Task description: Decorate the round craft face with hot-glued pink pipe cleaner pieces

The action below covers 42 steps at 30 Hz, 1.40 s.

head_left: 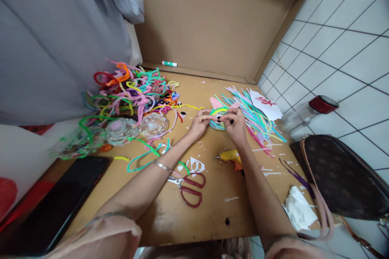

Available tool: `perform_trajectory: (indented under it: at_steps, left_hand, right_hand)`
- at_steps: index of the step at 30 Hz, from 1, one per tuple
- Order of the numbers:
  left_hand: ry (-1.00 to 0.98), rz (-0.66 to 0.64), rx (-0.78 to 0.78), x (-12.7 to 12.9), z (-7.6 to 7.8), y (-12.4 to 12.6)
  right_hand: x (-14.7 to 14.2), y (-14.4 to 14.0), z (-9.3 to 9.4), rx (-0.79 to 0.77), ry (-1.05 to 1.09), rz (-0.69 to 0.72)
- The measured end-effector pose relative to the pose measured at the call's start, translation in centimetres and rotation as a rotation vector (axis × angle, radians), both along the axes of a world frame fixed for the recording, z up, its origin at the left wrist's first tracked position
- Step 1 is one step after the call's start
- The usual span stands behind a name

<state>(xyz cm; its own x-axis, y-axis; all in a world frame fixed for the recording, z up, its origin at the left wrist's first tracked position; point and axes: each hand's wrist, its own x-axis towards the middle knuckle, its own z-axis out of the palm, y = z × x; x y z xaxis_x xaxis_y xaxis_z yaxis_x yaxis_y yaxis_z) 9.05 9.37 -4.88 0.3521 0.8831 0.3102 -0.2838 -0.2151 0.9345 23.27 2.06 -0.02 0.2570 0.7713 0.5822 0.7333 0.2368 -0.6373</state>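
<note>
Head view, looking down on the wooden tabletop point(209, 210): both hands meet near the middle of it, toward the far side. The left hand point(199, 123) and the right hand point(235, 125) face each other across a small coiled disc point(218, 118) of green, yellow and blue pipe cleaner with a black dot at its centre. The disc lies roughly flat, low over the table, its face turned up toward the camera; being round, it shows no clear long axis. The left fingers point(207, 116) are pressed together in a pinch on the disc's left edge; the right fingertips point(226, 119) are bunched and pinch its right edge.

Just beyond and to the right of the disc, a fan of straight pipe cleaners point(258, 121) runs diagonally, near ends pointing toward the lower right. To the left, a tangled heap of pipe cleaners point(133, 89). Nearer the camera, a yellow glue gun point(229, 156) lies under the right forearm, nozzle pointing left. Red scissors point(190, 186) lie between the two forearms, blades pointing left. A bangle point(162, 166) circles the left wrist.
</note>
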Motion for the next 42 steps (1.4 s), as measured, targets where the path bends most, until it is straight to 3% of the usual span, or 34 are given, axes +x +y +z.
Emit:
perform_trajectory:
  at_steps: [12,19,30,42]
  left_hand:
    - [-0.017,0.025,-0.014,0.1,0.4,-0.1]
    - [-0.14,-0.041,-0.14,0.1,0.5,-0.1]
    - [-0.128,-0.03,-0.133,0.1,0.3,-0.1]
    - [-0.122,-0.036,-0.14,0.1,0.5,-0.2]
  right_hand:
    - [0.0,0.1,-0.3,0.025,-0.021,-0.008]
    - [-0.2,-0.1,-0.1,0.025,-0.006,-0.003]
    - [-0.4,-0.2,0.6,0.014,-0.016,-0.057]
    - [0.4,-0.2,0.7,-0.019,0.09,-0.003]
